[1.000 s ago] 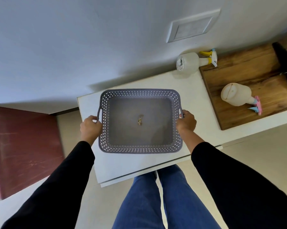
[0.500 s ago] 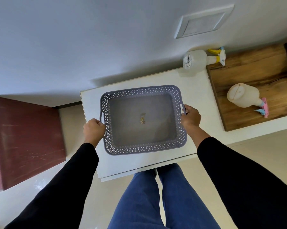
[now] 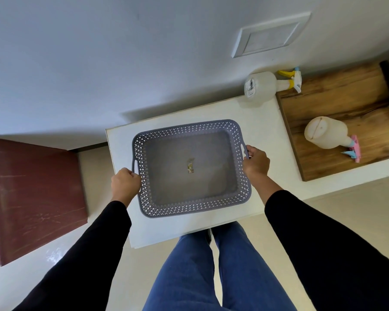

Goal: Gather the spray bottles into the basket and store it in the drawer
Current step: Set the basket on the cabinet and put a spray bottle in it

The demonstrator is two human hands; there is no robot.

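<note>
While we stand at the white table (image 3: 265, 122), our left hand (image 3: 125, 184) and right hand (image 3: 256, 163) each have fingers curled tight on a handle of the basket (image 3: 190, 208) above it. Two bottles lie to the right: one (image 3: 259, 85) by the wall, one (image 3: 326, 132) on the board (image 3: 337, 99).

Both hands, left hand (image 3: 125, 183) and right hand (image 3: 255, 163), grip the empty grey basket (image 3: 190, 205) on the white cabinet top (image 3: 260, 117).
</note>
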